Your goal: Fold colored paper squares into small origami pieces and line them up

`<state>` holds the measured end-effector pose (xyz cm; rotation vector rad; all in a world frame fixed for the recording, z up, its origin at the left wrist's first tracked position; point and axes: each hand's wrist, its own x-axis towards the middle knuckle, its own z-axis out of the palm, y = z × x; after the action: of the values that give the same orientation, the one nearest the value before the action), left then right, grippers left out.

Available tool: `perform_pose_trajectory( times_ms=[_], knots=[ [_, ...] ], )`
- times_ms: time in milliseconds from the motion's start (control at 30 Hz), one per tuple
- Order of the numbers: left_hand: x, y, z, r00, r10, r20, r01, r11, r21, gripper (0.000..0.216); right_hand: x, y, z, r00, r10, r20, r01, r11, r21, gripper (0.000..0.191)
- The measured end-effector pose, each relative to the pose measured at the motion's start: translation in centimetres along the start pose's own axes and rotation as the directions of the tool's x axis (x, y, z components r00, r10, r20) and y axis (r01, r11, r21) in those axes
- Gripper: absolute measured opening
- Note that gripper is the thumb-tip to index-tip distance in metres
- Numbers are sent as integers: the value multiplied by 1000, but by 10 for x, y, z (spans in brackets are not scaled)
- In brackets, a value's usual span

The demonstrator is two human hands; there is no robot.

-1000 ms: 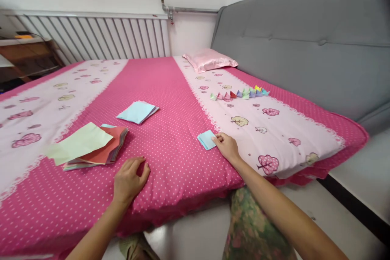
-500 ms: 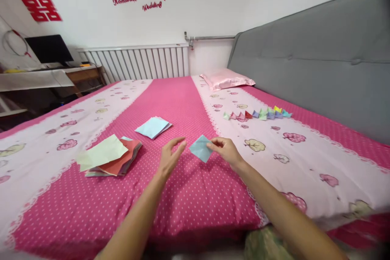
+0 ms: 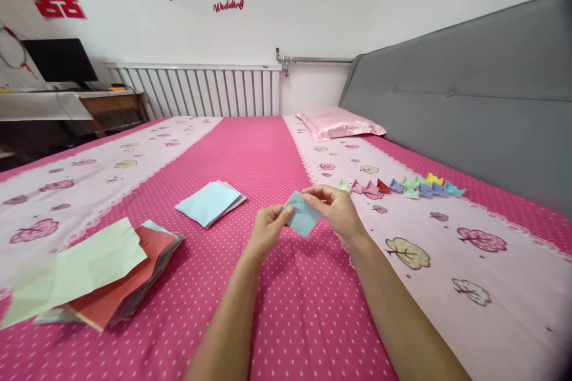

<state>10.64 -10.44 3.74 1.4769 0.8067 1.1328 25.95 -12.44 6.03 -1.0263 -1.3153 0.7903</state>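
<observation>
A small folded light-blue paper square point(image 3: 302, 219) is held in the air above the pink dotted bedsheet point(image 3: 268, 149). My right hand point(image 3: 338, 214) pinches its upper right corner. My left hand point(image 3: 267, 230) pinches its left edge with thumb and fingertips. Both hands are closed on the paper, close together over the middle of the bed.
A stack of light-blue squares point(image 3: 210, 202) lies behind my left hand. A pile of larger coloured sheets point(image 3: 96, 277) with a pale-green one on top sits at the left. A row of several small folded paper shapes point(image 3: 402, 186) lies at the right. A pink pillow point(image 3: 337, 123) and grey headboard point(image 3: 469, 107) stand beyond.
My right hand lifted the blue paper off the sheet. My left hand rose from the bed and took hold of the paper's left edge. The view tilted up.
</observation>
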Motion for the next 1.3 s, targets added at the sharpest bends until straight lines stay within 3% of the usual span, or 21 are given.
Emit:
perform_pose_trajectory(
  times_ms=[200, 333, 500, 767, 933, 1033, 1100, 1300],
  knots=[
    [-6, -18, 1, 985, -77, 154, 67, 995, 70, 36, 2, 17, -8, 980, 170, 101, -169, 985, -14, 23],
    [-9, -11, 5, 980, -80, 181, 67, 995, 80, 37, 4, 13, -15, 974, 171, 147, -162, 984, -74, 19],
    [-12, -12, 8, 983, -76, 165, 71, 997, 32, 36, 1, 11, -15, 979, 162, 125, -152, 985, -84, 16],
    [-11, -13, 5, 991, -121, 58, 126, 987, -103, 35, 2, 10, -22, 930, 307, 205, -305, 952, -42, 18],
    [-12, -7, 5, 986, -166, 4, 164, 970, -179, 32, 2, 8, -25, 956, 208, 209, -201, 978, -56, 15],
    [-14, -5, 5, 976, -217, -4, 211, 953, -220, 31, 1, 8, -25, 954, 117, 277, -102, 992, -70, 6],
    [-15, -4, 5, 969, -245, 15, 242, 943, -227, 31, 0, 7, -25, 930, 114, 350, -91, 993, -80, 4],
    [-15, -6, 2, 957, -290, -29, 275, 932, -237, 31, -2, -1, -35, 834, 161, 527, -45, 973, -226, 30]
  ],
)
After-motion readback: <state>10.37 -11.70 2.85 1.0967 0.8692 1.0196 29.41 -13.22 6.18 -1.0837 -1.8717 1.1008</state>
